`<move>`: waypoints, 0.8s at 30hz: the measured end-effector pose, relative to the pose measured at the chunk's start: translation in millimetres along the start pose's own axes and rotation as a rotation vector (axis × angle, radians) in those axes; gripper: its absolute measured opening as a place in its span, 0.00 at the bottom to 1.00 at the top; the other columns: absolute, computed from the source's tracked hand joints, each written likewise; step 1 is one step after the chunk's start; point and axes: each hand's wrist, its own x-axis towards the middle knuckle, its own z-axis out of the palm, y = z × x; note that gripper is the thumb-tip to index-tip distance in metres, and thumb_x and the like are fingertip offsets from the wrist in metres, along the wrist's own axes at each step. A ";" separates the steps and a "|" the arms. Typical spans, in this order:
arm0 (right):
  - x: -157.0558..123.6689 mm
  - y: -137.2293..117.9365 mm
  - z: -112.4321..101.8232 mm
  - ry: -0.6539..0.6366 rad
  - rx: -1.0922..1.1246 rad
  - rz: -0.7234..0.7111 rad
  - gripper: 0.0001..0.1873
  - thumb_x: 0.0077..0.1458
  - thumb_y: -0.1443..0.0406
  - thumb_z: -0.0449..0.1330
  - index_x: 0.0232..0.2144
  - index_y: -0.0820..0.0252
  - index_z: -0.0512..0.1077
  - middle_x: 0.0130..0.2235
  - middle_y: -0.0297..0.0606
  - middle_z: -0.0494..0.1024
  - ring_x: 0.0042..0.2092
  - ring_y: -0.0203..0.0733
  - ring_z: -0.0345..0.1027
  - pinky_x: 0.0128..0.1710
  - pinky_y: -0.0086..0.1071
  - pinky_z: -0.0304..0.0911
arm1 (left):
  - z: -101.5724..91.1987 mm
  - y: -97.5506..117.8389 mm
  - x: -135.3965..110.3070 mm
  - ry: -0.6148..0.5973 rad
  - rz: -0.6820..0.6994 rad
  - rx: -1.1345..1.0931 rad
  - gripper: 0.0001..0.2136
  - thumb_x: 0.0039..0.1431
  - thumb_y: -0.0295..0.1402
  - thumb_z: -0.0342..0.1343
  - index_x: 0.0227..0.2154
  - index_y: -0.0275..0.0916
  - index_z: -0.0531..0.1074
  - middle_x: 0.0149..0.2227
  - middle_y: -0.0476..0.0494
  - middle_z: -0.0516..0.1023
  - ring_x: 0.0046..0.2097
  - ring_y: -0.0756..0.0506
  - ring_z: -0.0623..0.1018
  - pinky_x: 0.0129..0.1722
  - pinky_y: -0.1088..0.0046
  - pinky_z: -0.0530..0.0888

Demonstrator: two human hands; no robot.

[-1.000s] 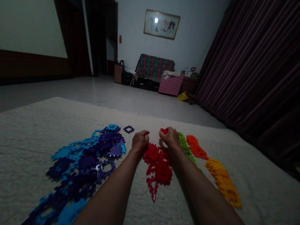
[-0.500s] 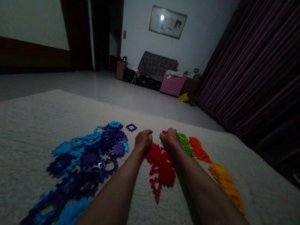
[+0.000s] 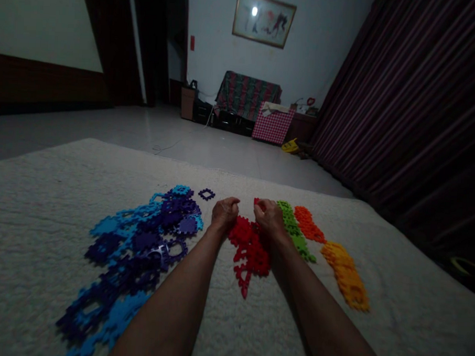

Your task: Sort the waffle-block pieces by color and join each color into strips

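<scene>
Both my forearms reach forward over a cream rug [image 3: 42, 216]. My left hand [image 3: 224, 213] is curled into a fist at the far end of a row of red interlocking plastic pieces [image 3: 250, 252]; what it holds is hidden. My right hand [image 3: 269, 216] is closed round a small red piece [image 3: 256, 201] at the same end. The two hands are close together, a few centimetres apart. A heap of blue and purple pieces [image 3: 140, 247] lies left of my left arm. Green pieces [image 3: 292, 227], orange pieces [image 3: 308, 224] and yellow pieces [image 3: 347, 277] lie in rows right of my right arm.
A single purple frame piece [image 3: 206, 194] lies apart beyond the heap. Past the rug is bare tiled floor [image 3: 184, 144], then a covered cabinet [image 3: 246, 102] and a checked box [image 3: 271, 129] at the far wall. A dark striped curtain [image 3: 413, 112] runs along the right.
My hands have drawn closer together over the far end of the red row. The camera has shifted slightly, so everything sits a little higher in the picture.
</scene>
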 end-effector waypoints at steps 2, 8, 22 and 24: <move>-19.1 5.2 -3.5 0.028 0.114 0.008 0.13 0.58 0.64 0.51 0.37 0.60 0.75 0.39 0.43 0.78 0.41 0.43 0.70 0.47 0.33 0.63 | -0.8 -0.3 -0.9 -0.011 0.000 -0.007 0.17 0.58 0.28 0.50 0.46 0.41 0.80 0.46 0.44 0.83 0.48 0.46 0.80 0.51 0.73 0.73; -62.4 20.2 -6.3 0.070 0.344 0.124 0.18 0.58 0.58 0.48 0.38 0.60 0.74 0.41 0.42 0.79 0.45 0.44 0.71 0.48 0.35 0.63 | -3.3 0.9 -5.6 -0.049 0.000 -0.014 0.18 0.58 0.26 0.50 0.47 0.40 0.79 0.47 0.44 0.82 0.48 0.47 0.80 0.52 0.76 0.72; -77.8 25.4 -0.2 0.132 0.449 0.039 0.17 0.58 0.58 0.49 0.35 0.59 0.75 0.39 0.44 0.79 0.42 0.46 0.71 0.47 0.39 0.65 | -13.1 -1.4 -27.3 -0.172 0.089 0.040 0.18 0.60 0.23 0.49 0.50 0.37 0.78 0.49 0.42 0.82 0.51 0.47 0.79 0.55 0.72 0.72; -78.1 23.9 0.1 0.144 0.456 0.039 0.17 0.57 0.59 0.49 0.34 0.59 0.75 0.38 0.44 0.79 0.42 0.46 0.71 0.47 0.39 0.65 | -16.1 -1.2 -31.8 -0.166 0.097 0.022 0.18 0.61 0.24 0.48 0.50 0.36 0.77 0.50 0.40 0.81 0.52 0.46 0.79 0.55 0.70 0.72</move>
